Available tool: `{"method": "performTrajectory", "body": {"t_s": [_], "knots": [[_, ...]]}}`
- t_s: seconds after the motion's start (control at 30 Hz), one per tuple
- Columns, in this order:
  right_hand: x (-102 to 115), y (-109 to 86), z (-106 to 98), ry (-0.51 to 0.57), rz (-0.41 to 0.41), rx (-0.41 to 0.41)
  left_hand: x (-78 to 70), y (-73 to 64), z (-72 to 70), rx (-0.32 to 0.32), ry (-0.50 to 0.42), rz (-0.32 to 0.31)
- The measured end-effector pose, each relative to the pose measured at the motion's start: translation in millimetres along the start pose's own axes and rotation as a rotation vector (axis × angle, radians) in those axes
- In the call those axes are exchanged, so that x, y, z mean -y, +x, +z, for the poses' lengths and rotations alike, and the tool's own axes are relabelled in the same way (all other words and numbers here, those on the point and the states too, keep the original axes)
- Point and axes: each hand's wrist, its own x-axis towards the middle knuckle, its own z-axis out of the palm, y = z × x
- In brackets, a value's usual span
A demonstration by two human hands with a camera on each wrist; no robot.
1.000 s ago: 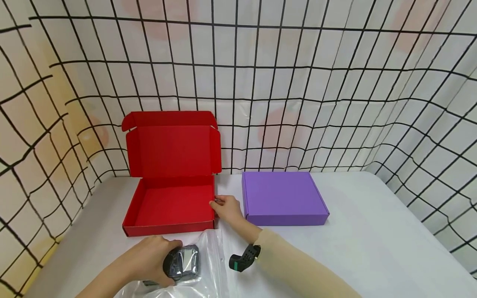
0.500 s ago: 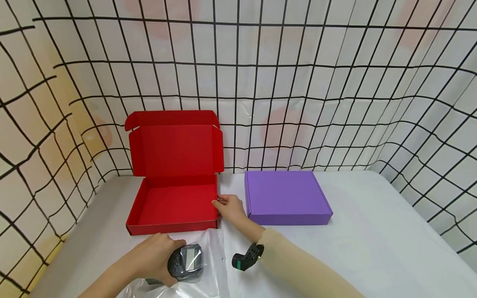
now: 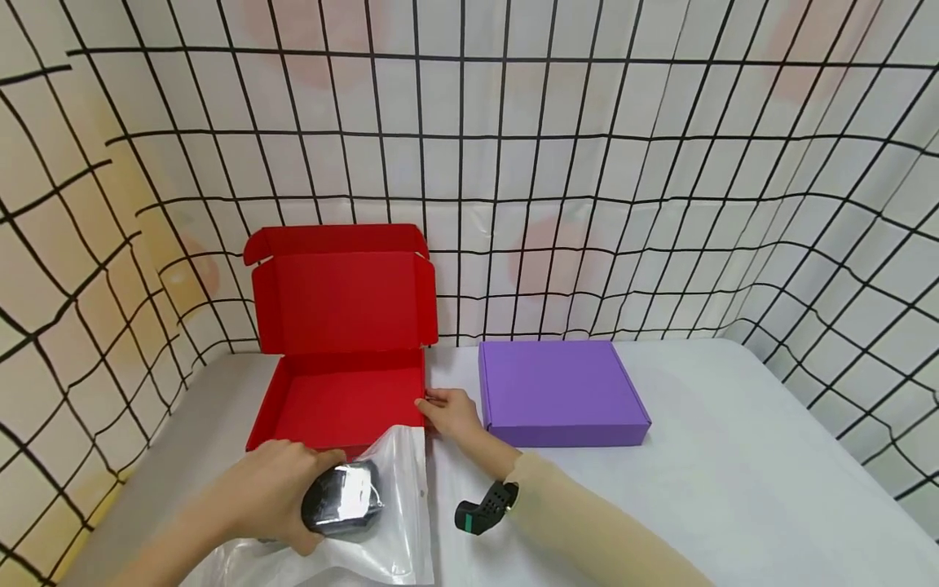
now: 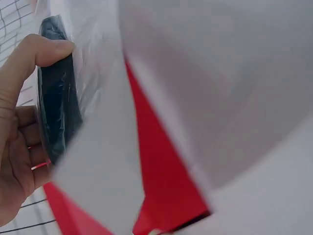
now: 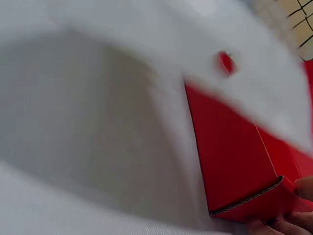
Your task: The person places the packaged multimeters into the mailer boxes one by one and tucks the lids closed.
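In the head view my left hand (image 3: 264, 493) grips a dark rounded device with a pale screen (image 3: 341, 497), sealed in a clear plastic bag (image 3: 409, 505). The left wrist view shows the thumb pressing the device (image 4: 58, 98) through the plastic, fingers behind it. The bag's edge hangs over the front of an open red cardboard box (image 3: 337, 399) and hides most of its front wall. My right hand (image 3: 451, 416) pinches the box's right side wall. In the right wrist view the blurred bag partly covers the red box (image 5: 230, 152), and only some right fingertips show.
A closed purple box (image 3: 561, 391) lies to the right of the red one. The red lid (image 3: 341, 302) stands upright before a black wire grid (image 3: 546, 196). A black band (image 3: 484, 509) hangs at my right wrist. White cloth (image 3: 734, 473) covers the table.
My left hand has raised the bagged device slightly toward the red box, and the bag now overlaps its front wall. The right hand keeps its hold on the box side.
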Motion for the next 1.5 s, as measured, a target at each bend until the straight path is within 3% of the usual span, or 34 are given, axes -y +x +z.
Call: {"method": "performTrajectory", "body": {"t_s": [0.23, 0.4, 0.7, 0.9, 1.07, 1.3, 1.5], "knots": [[-2.1, 2.9, 0.7, 0.016, 0.009, 0.003, 13.3, 9.7, -53.7, 0.015, 0.096, -0.088], [-1.8, 3.3, 1.4, 0.012, 0.006, 0.018, 23.1, 19.4, -68.2, 0.027, 0.136, -0.098], [-4.3, 4.4, 0.1, 0.002, 0.005, 0.009, 48.5, 43.5, -56.5, 0.053, 0.087, -0.156], [-5.1, 4.1, 0.4, -0.002, 0.011, 0.012, 68.9, 68.3, -50.7, 0.062, 0.061, -0.193], [-4.0, 3.2, 0.5, 0.009, -0.002, 0.012, 77.1, 87.2, -48.9, 0.061, 0.045, -0.198], [-5.5, 2.2, 2.1, 0.002, -0.021, 0.004, 82.2, 99.8, -43.9, 0.095, 0.038, -0.237], [-4.4, 0.4, 0.7, 0.009, -0.013, -0.012, 88.9, 104.2, -27.6, 0.138, -0.007, -0.272]]}}
